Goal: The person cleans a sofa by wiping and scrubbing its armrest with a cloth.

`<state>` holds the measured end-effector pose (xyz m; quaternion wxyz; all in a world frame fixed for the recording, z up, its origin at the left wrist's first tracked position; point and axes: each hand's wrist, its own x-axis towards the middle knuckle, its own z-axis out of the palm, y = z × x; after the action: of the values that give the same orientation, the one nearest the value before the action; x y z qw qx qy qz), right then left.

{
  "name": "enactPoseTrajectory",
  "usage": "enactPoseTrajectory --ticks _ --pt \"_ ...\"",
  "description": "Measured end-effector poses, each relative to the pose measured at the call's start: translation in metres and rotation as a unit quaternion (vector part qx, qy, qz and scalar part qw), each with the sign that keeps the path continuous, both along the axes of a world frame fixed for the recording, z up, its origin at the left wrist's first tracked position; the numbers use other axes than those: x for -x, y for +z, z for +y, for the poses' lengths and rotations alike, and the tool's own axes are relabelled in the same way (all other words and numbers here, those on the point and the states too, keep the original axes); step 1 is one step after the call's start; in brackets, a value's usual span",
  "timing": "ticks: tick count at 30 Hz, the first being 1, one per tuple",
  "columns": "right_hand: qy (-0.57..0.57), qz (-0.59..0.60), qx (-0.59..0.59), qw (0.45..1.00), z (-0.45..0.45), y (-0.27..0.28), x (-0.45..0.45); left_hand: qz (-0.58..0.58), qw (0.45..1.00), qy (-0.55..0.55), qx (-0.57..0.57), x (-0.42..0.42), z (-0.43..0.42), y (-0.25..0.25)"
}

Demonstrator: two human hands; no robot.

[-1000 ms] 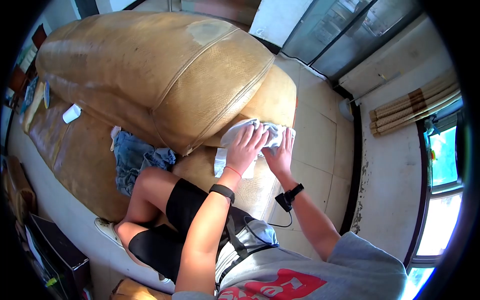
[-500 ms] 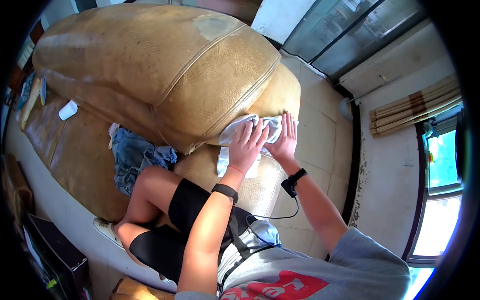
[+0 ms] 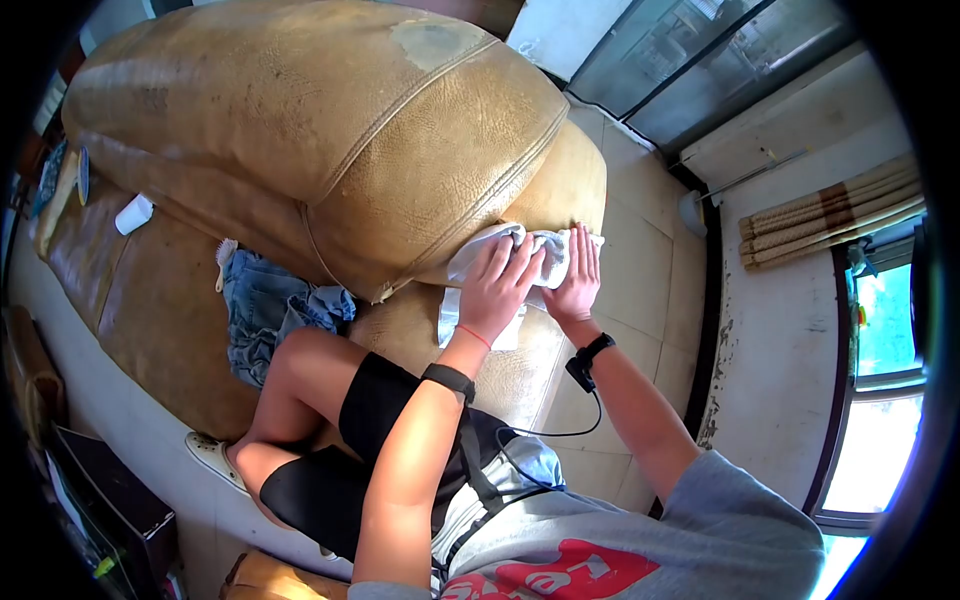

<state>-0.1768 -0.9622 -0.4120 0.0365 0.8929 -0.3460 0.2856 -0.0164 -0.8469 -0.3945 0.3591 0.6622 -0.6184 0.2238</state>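
Note:
A crumpled white-grey cloth (image 3: 474, 256) is pressed against the rounded arm end of a tan leather sofa (image 3: 430, 170). Over its middle lies my left hand (image 3: 497, 297), fingers slightly bent and the cloth bunched around them. My right hand (image 3: 574, 285) rests flat at the cloth's right end, with its fingers stretched out together and pointing away from me. Just below the hands, a flat white piece (image 3: 449, 325), paper or cloth, lies on the seat, partly hidden by my left wrist.
Crumpled blue denim (image 3: 265, 310) lies on the seat by my knee, with a white brush (image 3: 222, 262) beside it. Farther left is a white cup-like container (image 3: 134, 214). A dark cabinet (image 3: 110, 490) stands lower left. Tiled floor (image 3: 640, 270) and a wall are at right.
The view has shifted slightly. Both hands stay on the cloth at the sofa arm, with the left fingers and the cloth moved a little to the right.

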Motion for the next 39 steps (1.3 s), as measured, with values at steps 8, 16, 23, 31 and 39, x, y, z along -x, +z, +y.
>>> enactPoseTrajectory --ticks 8,16,23,31,39 --pt "0.010 0.002 0.018 1.000 0.000 -0.005 0.003 0.025 0.999 -0.005 0.019 0.002 -0.002 0.003" --pt "0.009 -0.021 0.025 0.999 0.003 -0.003 0.000 0.028 0.999 -0.007 0.016 0.002 -0.003 0.003" --pt "0.005 -0.035 0.045 0.998 0.006 0.005 -0.005 0.056 0.998 -0.028 0.004 0.002 0.000 0.006" --pt "-0.004 -0.031 0.033 0.999 0.003 -0.001 -0.003 0.045 0.999 -0.018 0.010 0.003 -0.003 0.002" --pt "0.004 -0.039 0.050 0.998 0.005 0.006 -0.005 0.046 0.998 -0.021 0.021 0.003 -0.003 0.003"
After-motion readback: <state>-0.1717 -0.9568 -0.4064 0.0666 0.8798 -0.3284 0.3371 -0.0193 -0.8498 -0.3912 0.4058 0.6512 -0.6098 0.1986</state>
